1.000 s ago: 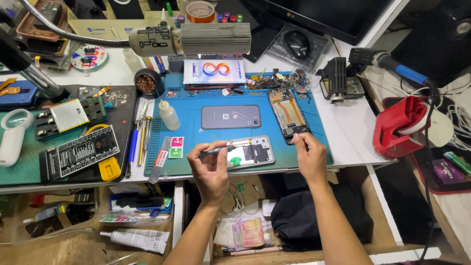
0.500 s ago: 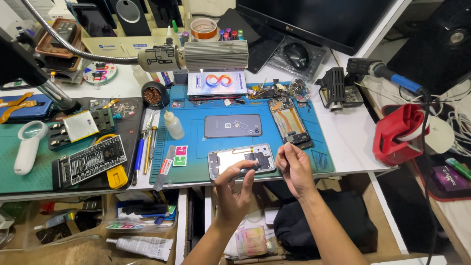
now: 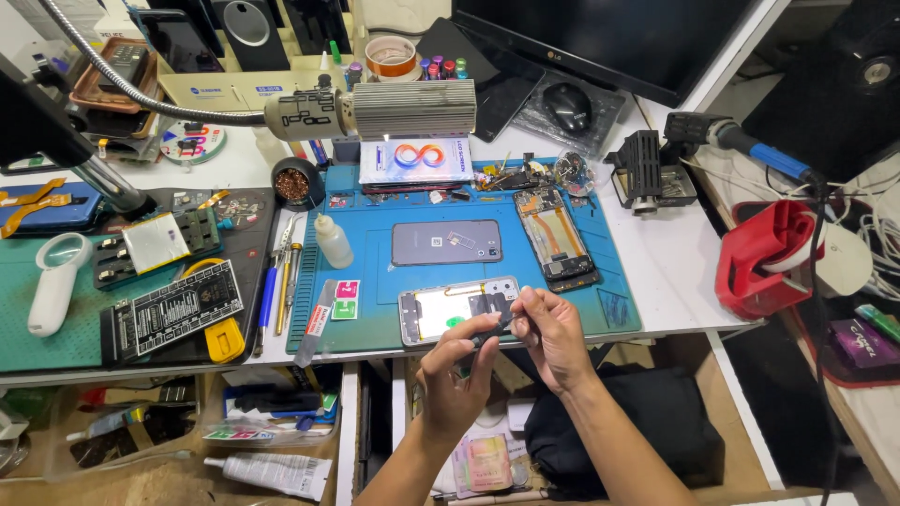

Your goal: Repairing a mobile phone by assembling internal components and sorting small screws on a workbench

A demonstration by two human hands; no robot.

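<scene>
1. Both hands meeting over an opened phone frame point(image 3: 457, 311) at the near edge of the blue repair mat point(image 3: 619, 314).
2. Left hand point(image 3: 457, 377) fingers pinched on a slim dark tool, tip just beside the right fingertips.
3. Right hand point(image 3: 553, 334) fingers closed on a small dark part; its kind too small to tell.
4. Grey phone back point(image 3: 446, 243) lying beyond the fingers, apart.
5. Likely risk: pinched part slipping off the bench edge into the clutter below.

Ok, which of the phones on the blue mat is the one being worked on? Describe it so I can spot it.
Start at the blue mat in the middle of the bench and go to its near edge. The opened phone lies there lengthwise, just ahead of both hands, left and right. Unlike the dark grey phone behind it, its insides show pale and bare.
</scene>
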